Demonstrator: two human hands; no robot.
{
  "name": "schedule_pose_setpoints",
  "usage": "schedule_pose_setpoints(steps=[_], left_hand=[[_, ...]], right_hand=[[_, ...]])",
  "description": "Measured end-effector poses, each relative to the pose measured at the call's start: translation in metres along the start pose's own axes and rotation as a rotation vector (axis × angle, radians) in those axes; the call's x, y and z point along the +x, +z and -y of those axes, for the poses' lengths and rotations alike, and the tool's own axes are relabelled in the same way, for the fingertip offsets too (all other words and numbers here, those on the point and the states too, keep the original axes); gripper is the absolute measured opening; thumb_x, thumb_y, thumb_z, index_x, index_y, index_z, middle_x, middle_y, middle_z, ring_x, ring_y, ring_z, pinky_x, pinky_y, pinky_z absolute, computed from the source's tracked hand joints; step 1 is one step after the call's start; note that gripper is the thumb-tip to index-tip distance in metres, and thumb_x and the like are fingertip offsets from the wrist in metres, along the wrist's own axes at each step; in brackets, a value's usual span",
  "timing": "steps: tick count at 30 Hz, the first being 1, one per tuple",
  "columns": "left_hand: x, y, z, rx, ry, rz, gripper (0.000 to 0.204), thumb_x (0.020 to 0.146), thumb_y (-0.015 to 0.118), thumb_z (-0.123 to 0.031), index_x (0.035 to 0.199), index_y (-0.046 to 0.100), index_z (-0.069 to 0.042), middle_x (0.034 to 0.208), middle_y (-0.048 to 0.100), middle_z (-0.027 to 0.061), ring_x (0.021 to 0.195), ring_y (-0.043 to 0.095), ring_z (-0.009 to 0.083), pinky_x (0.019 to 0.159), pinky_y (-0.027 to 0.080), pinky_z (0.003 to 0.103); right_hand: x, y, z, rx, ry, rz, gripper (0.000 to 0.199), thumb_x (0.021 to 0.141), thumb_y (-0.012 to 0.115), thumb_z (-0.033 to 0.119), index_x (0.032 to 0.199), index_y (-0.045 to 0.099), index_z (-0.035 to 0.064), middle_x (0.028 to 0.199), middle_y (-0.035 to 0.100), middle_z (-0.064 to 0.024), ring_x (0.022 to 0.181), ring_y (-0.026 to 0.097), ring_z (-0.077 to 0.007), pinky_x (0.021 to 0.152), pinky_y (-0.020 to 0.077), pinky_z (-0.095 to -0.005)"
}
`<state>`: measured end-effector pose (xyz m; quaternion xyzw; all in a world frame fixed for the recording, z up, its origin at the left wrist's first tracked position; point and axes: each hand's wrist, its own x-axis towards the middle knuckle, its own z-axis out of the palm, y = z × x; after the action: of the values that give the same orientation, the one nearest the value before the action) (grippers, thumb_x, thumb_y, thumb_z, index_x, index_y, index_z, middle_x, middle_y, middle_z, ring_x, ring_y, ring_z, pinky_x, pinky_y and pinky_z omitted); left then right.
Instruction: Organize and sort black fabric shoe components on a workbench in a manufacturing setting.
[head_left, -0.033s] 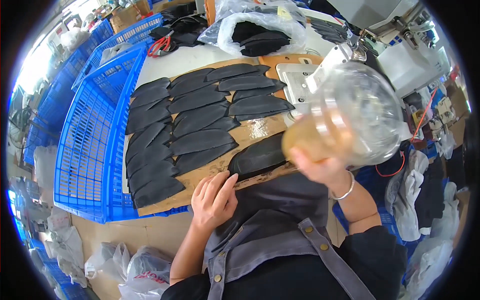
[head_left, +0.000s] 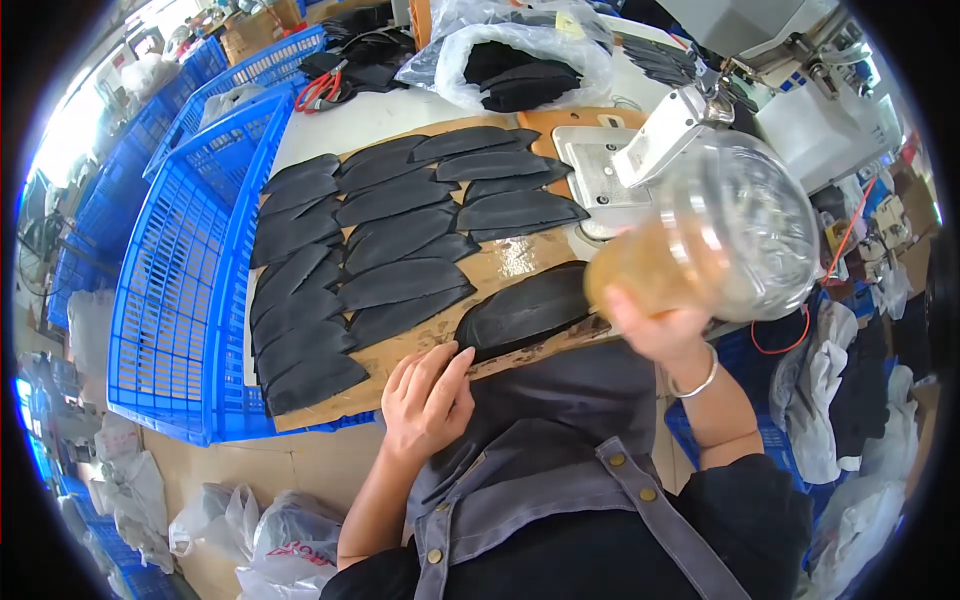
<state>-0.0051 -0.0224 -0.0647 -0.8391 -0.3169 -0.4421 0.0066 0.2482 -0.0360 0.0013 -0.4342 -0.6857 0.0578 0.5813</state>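
— Bench (head_left: 420,112) first: it's mostly covered. There's a brown board (head_left: 500,268) on it, and the black pieces (head_left: 390,240) are fanned out in overlapping rows over nearly all of that board.

— So the laying-out is well along?

— I'd say so. Only a strip of bare board shows at the near edge and round the last dark piece (head_left: 525,308), which lies by itself just in front of the person. Whether more will go down I can't tell, but a clear bag (head_left: 520,60) at the far end has more black pieces in it.

— And the blue crates (head_left: 180,290)?

— Just left of the board, touching it. Nothing I can make out inside.

— What are the hands at?

— Work looks paused. The right hand (head_left: 655,325) has its fingers wrapped round a clear jar (head_left: 720,240) with amber liquid in it, tipped up close to the face, well above the bench. The left hand (head_left: 428,398) rests at the near edge of the board, fingers loose and gripping nothing, the tips just beside that last piece.

— The white machine (head_left: 660,135)?

— Behind the jar, untouched.
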Motion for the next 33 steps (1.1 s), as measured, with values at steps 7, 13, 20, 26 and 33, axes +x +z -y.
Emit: schedule_pose_setpoints(steps=[7,13,20,26,33], left_hand=[[0.035,-0.01,-0.018,0.026,-0.07,-0.119,0.025,0.064,0.072,-0.006,0.086,0.059,-0.006,0.091,0.06,0.0121,0.071,0.059,0.0258,0.061,0.046,0.032],[0.111,0.008,-0.05,-0.098,-0.036,0.318,0.034,0.062,0.078,-0.015,0.085,0.054,-0.006,0.103,0.054,0.0103,0.091,0.051,0.0283,0.079,0.039,0.037],[0.139,0.025,-0.046,-0.074,-0.051,0.579,0.034,0.064,0.076,-0.015,0.086,0.051,-0.007,0.104,0.049,0.0088,0.096,0.046,0.028,0.082,0.037,0.038],[0.145,0.021,-0.039,-0.214,-0.204,0.6,0.015,0.072,0.07,-0.01,0.078,0.058,-0.005,0.105,0.054,0.0095,0.099,0.05,0.0255,0.086,0.039,0.033],[0.139,0.012,-0.014,-0.483,-0.521,0.566,0.012,0.075,0.068,-0.01,0.078,0.059,-0.004,0.099,0.058,0.0085,0.094,0.053,0.0212,0.079,0.042,0.03]], right_hand=[[-0.01,-0.067,-0.052,0.324,0.28,-0.614,0.047,0.082,0.06,0.015,0.122,0.039,-0.0001,0.101,0.057,-0.0161,0.096,0.059,-0.0263,0.082,0.0484,-0.0361],[-0.037,-0.067,-0.089,1.043,0.563,-0.571,0.044,0.091,0.04,0.037,0.115,0.048,0.0013,0.107,0.054,-0.012,0.102,0.053,-0.0261,0.085,0.0473,-0.0389],[-0.046,-0.058,-0.091,1.046,0.551,-0.423,0.047,0.09,0.041,0.036,0.121,0.045,0.0006,0.109,0.053,-0.014,0.101,0.054,-0.0261,0.083,0.0477,-0.041],[-0.043,-0.06,-0.09,1.074,0.587,-0.455,0.05,0.089,0.042,0.038,0.122,0.043,0.0008,0.109,0.052,-0.0141,0.1,0.054,-0.0258,0.083,0.0471,-0.0403],[-0.042,-0.056,-0.087,1.023,0.609,-0.406,0.053,0.088,0.043,0.04,0.124,0.041,0.0007,0.107,0.052,-0.0142,0.098,0.053,-0.025,0.081,0.0465,-0.0393]])
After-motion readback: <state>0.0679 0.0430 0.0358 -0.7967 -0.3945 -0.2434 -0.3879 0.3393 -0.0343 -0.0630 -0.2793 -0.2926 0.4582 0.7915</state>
